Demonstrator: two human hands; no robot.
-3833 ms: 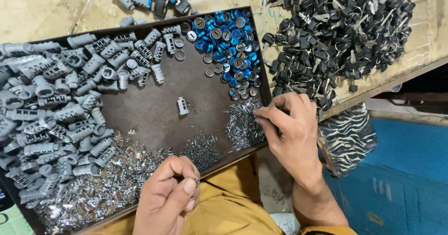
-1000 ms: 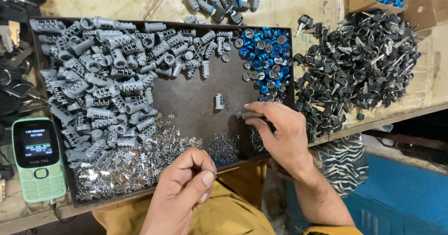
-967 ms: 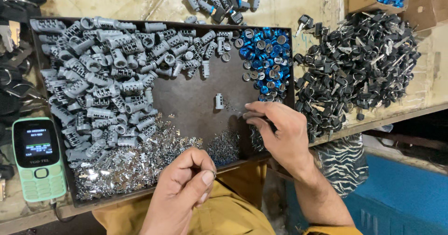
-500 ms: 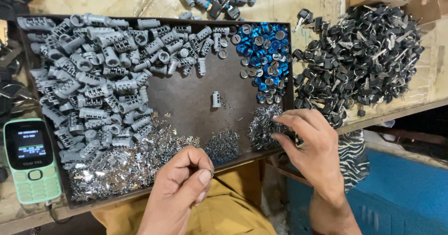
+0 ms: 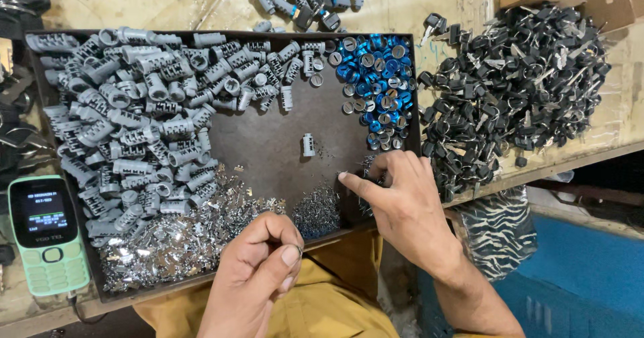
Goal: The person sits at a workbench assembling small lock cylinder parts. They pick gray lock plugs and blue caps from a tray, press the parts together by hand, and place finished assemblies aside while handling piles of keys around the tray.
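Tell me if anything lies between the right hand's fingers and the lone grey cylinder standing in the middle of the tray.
Nothing visible does. Only bare dark tray floor with a few tiny metal bits separates the right hand from the lone grey cylinder.

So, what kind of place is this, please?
Probably a small workshop bench for assembling locks: a dark tray holds grey metal cylinders, blue caps and tiny shiny pieces, with a heap of black-headed keys beside it.
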